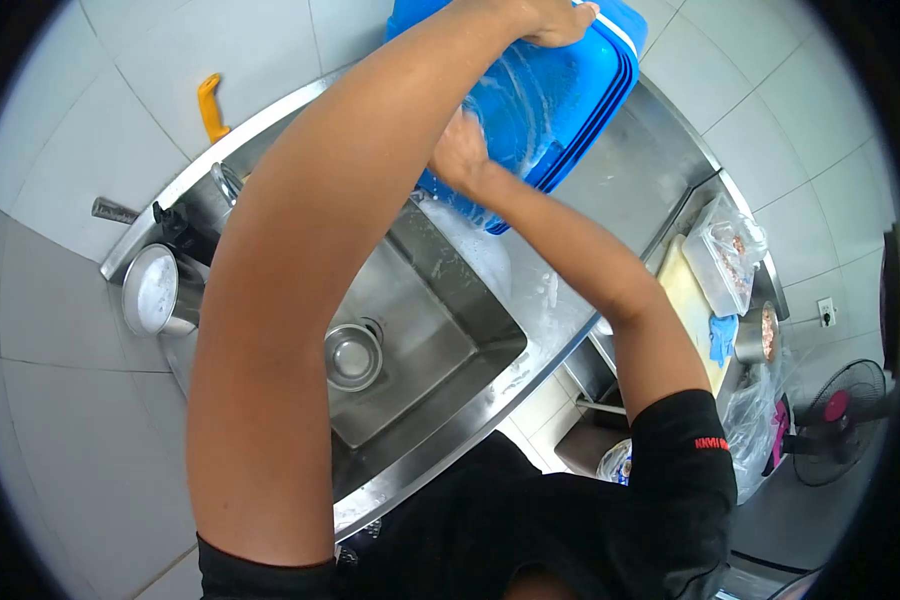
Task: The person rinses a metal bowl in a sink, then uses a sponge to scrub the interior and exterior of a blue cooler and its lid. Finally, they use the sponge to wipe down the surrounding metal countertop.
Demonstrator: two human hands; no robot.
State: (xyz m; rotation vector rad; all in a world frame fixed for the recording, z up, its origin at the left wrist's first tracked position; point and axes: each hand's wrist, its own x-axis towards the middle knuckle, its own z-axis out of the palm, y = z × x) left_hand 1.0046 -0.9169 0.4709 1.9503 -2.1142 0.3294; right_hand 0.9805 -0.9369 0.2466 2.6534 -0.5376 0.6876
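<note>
A wet blue plastic container (590,75) with soapy streaks is tilted over the steel counter at the top, beside the sink (410,330). My left arm reaches across the view, and my left hand (558,22) is closed on the container's upper rim. Against the soapy blue surface lies my right hand (460,152), its fingers mostly hidden behind my left forearm. A round metal bowl (353,358) sits in the sink basin near the drain.
A metal pot (152,290) and a faucet (226,183) are at the left. An orange handle (210,108) shows by the wall. At the right are a cutting board (682,290), a clear food box (720,262), a blue cloth (722,338) and a fan (838,420).
</note>
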